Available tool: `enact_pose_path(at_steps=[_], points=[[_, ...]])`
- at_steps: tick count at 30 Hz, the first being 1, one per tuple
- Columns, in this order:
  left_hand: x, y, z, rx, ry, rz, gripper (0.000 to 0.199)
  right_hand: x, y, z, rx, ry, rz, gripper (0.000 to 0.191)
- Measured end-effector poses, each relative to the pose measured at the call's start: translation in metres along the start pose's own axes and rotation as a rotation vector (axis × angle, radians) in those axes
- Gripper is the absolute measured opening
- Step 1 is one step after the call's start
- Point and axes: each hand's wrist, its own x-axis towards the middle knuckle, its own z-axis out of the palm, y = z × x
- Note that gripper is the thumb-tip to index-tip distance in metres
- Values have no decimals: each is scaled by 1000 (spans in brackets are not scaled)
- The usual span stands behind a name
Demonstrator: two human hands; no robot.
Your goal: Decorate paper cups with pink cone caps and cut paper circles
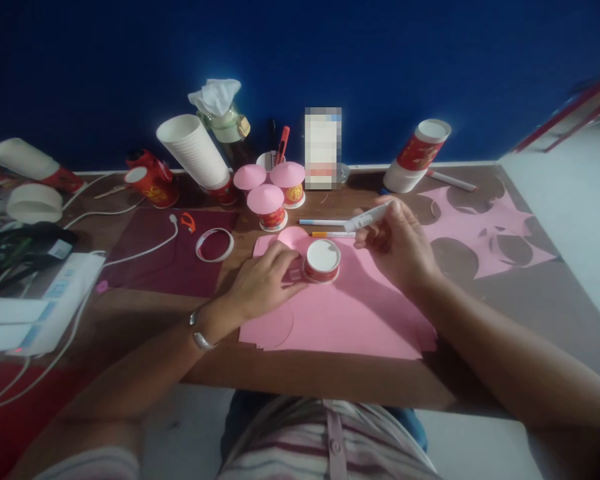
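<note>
White plastic-looking ring (215, 245) lies at the right edge of a maroon sheet (170, 275). Next, the left hand (261, 280) curves against the left side of a short red-and-white paper cup (323, 259); whether it grips, I cannot tell. The cup stands on pink paper (350, 327). Farther right, the right hand (403, 237) pinches a slim white tube (367, 217), near a holed pink scrap (455, 223).

A screen (323, 148) is blurred into squares, the right hand (399, 239) hides one end of a white tube (367, 217) whose print is too small to read, and the left edge crops a white box (63, 300).
</note>
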Motion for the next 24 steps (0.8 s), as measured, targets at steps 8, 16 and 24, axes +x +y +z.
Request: enact_pose_path(at_steps=[8,16,24], points=[[30,22,1,-228,68,0,71,-1,-4,2,-126,-48,5,25],[34,24,19,-326,176,73,58,-9,-8,5,-377,-91,-256,21],[27,23,21,-468,159,21,61,-21,-13,10,-583,-57,-331,21]])
